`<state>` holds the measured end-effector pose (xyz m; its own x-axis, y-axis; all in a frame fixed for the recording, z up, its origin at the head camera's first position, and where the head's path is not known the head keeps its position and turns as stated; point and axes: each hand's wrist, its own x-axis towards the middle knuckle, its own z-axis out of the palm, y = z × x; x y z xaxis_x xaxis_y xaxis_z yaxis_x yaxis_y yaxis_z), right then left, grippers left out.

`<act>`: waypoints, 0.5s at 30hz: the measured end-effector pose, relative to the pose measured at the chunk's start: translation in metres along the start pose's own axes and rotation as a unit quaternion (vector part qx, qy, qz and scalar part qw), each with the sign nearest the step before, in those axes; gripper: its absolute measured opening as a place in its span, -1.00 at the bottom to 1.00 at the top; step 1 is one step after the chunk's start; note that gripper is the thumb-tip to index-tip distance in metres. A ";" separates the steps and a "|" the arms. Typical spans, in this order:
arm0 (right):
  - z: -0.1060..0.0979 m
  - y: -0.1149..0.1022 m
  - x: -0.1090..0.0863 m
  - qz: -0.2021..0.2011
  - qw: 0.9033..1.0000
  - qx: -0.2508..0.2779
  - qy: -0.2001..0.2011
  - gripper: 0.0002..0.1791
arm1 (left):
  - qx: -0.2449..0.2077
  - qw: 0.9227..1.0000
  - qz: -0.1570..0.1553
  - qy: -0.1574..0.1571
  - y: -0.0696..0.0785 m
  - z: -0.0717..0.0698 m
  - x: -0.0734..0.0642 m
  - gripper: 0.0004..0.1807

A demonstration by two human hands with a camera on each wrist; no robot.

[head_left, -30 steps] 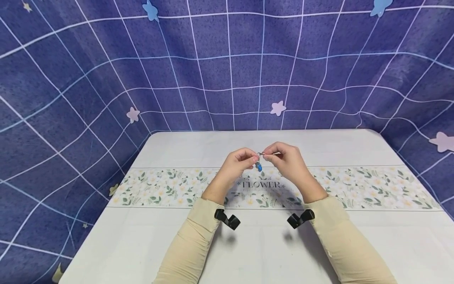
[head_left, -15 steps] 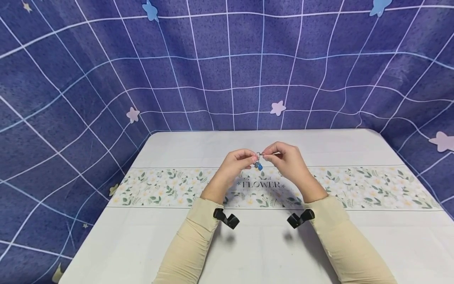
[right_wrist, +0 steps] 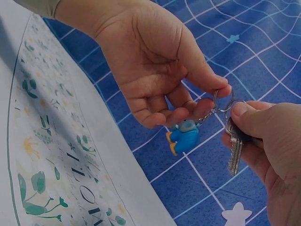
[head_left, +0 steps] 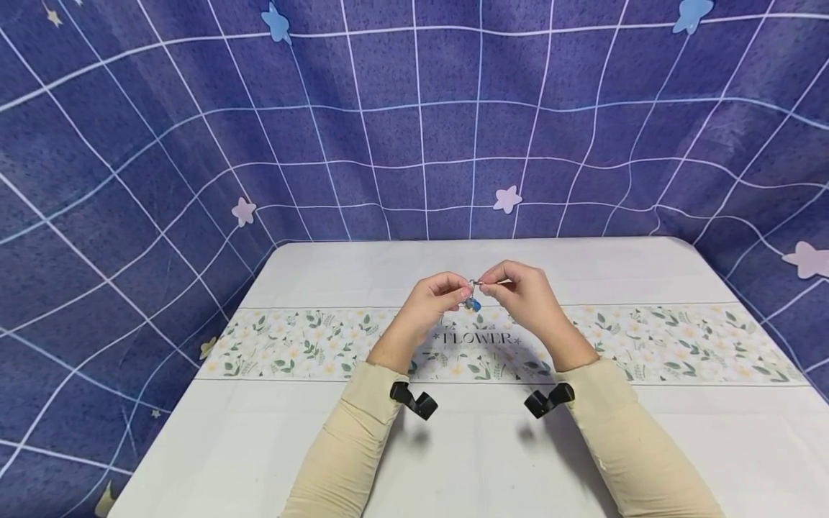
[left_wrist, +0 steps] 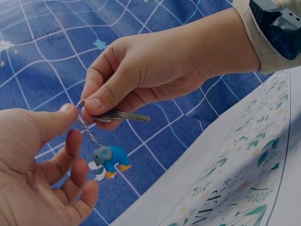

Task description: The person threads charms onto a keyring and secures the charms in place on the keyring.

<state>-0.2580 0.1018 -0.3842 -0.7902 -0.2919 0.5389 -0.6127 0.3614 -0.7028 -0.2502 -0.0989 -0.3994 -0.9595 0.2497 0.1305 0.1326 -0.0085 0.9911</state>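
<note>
Silver key (left_wrist: 120, 115) on ring (right_wrist: 225, 102); blue elephant charm (left_wrist: 109, 161) dangling below

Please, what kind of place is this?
Probably a home craft or recording corner: a table with a floral "FLOWER" runner, a blue grid backdrop with stars, and hands holding a key and elephant keychain.

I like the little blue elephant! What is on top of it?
A short chain runs up from the elephant charm to a key ring, pinched by the left hand. The right hand covers the key head.
</note>
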 end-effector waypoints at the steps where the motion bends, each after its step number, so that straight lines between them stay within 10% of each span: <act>1: 0.000 0.000 0.000 0.000 1.000 0.001 0.000 -0.97 | -0.002 1.000 0.002 0.001 0.000 0.000 0.000 -0.93; 15: 0.001 -0.001 0.000 -0.006 1.000 0.006 -0.007 -0.91 | 0.001 0.999 -0.037 0.006 0.004 -0.002 -0.001 -0.89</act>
<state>-0.2578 0.1004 -0.3842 -0.7829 -0.3085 0.5403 -0.6214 0.3472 -0.7023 -0.2494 -0.1007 -0.3951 -0.9695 0.2386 0.0567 0.0610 0.0110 0.9981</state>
